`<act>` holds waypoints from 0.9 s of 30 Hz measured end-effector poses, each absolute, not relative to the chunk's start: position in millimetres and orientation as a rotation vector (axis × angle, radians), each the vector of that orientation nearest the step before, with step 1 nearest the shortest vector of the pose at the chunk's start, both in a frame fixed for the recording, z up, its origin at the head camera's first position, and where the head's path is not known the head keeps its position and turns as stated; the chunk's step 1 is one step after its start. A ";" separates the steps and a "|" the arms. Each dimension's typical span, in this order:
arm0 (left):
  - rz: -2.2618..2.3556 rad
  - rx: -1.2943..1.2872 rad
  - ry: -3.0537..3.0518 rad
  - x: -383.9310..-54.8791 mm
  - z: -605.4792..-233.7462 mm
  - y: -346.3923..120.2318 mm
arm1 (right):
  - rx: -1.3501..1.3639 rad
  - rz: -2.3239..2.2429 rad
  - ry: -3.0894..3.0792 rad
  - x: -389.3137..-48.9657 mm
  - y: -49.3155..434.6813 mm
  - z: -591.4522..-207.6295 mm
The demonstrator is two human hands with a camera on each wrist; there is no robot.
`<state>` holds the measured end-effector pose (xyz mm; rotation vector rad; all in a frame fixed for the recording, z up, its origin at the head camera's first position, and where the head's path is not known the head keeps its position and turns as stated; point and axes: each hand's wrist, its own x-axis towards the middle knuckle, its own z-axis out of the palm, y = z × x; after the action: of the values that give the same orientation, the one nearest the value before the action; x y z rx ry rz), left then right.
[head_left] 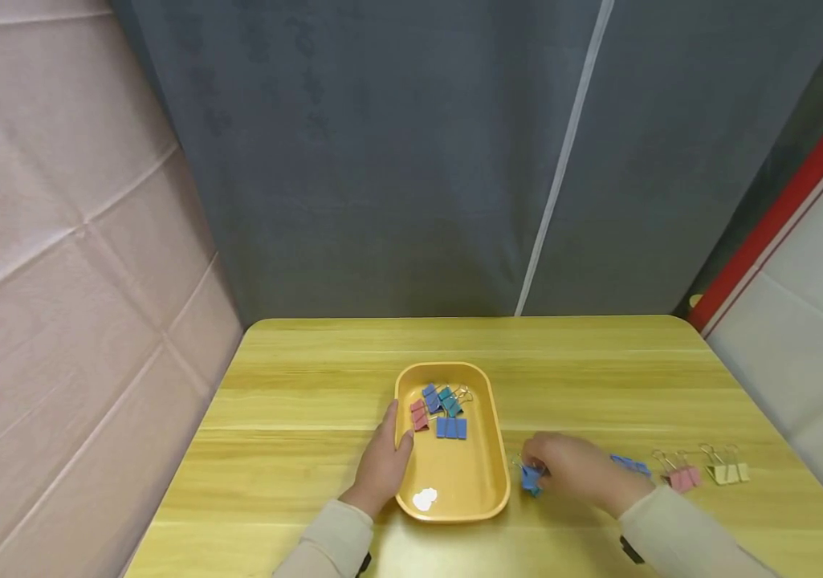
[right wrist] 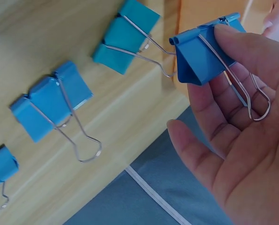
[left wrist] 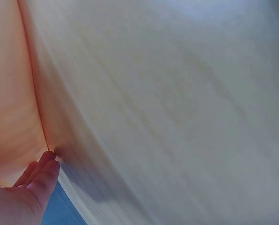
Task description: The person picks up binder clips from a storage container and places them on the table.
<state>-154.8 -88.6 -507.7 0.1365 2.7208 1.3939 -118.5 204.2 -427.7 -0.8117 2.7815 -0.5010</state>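
Pinched between the right thumb and fingers is a blue binder clip, its wire handles pointing toward the palm. In the head view the right hand is low over the table, right of a yellow tray. A teal binder clip lies on the table beside the held one. The left hand holds the tray's left side, thumb over the rim and fingers along the outer wall. Inside the tray are a pink clip, a teal clip and two blue clips.
To the right on the wooden table lie a blue clip, partly behind the right wrist, a pink clip and a pale yellow clip. A dark grey curtain hangs behind the table's far edge.
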 end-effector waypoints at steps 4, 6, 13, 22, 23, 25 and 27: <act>1.391 0.139 2.720 -154.5 -506.9 -88.6 | -0.832 -0.492 2.792 -112.2 207.5 -433.0; 1.389 0.138 2.721 -154.6 -506.6 -88.6 | -0.847 -0.499 2.800 -108.7 208.7 -436.1; 1.398 0.156 2.735 -155.3 -505.7 -89.0 | -0.870 -0.552 2.773 -99.0 209.9 -444.9; 1.410 0.157 2.734 -155.5 -505.3 -89.0 | -0.884 -0.541 2.766 -93.3 212.8 -459.3; 1.408 0.155 2.733 -155.5 -505.4 -88.9 | -0.892 -0.532 2.768 -92.7 213.1 -461.1; 1.407 0.152 2.732 -155.5 -505.6 -88.8 | -0.900 -0.513 2.772 -91.3 213.2 -464.3; 1.408 0.150 2.730 -155.7 -505.8 -88.7 | -0.908 -0.517 2.771 -89.4 213.3 -466.8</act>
<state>-155.7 -88.7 -505.8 0.1496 2.7303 1.4077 -89.4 213.3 -466.8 -0.9081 2.7714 -0.5172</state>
